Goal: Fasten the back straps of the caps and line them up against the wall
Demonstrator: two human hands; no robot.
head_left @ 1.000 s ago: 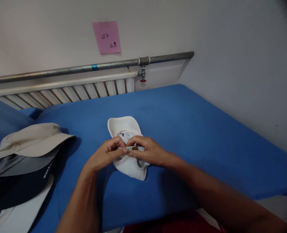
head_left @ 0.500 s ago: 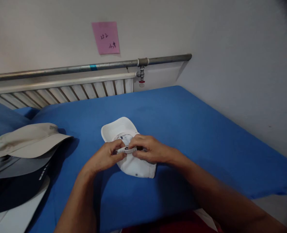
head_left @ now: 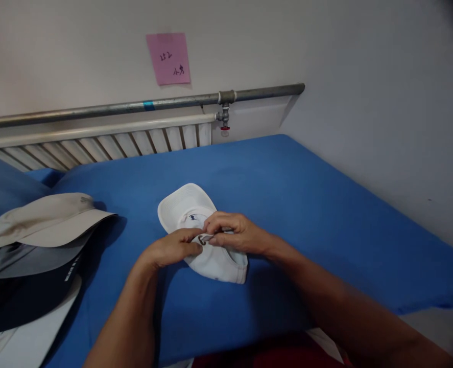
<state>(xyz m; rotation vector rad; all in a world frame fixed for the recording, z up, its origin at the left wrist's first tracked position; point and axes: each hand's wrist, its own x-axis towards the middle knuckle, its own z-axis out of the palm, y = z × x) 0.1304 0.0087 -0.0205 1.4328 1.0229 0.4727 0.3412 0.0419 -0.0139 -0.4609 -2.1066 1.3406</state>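
Observation:
A white baseball cap [head_left: 214, 267] lies on the blue-covered table, its brim pointing to the far left and its back opening toward me. A small dark logo shows on the cap's front panel. My left hand [head_left: 174, 248] pinches the cap's back strap near a small metal buckle [head_left: 202, 239]. From the other side, my right hand [head_left: 236, 232] grips the same strap between thumb and fingers, close to the left fingertips. The strap's end is hidden by the fingers.
At the left stand several stacked caps, a beige cap [head_left: 53, 220] on top, with grey, dark navy and white ones below. Behind the blue table cover [head_left: 287, 194] are a white radiator [head_left: 107, 145], a metal pipe [head_left: 184, 102] with a valve, and a pink note [head_left: 168, 59] on the wall.
The strap has turned between my fingers, so the metal buckle now shows more plainly. My left hand has shifted slightly, and the opening at the cap's right side looks wider.

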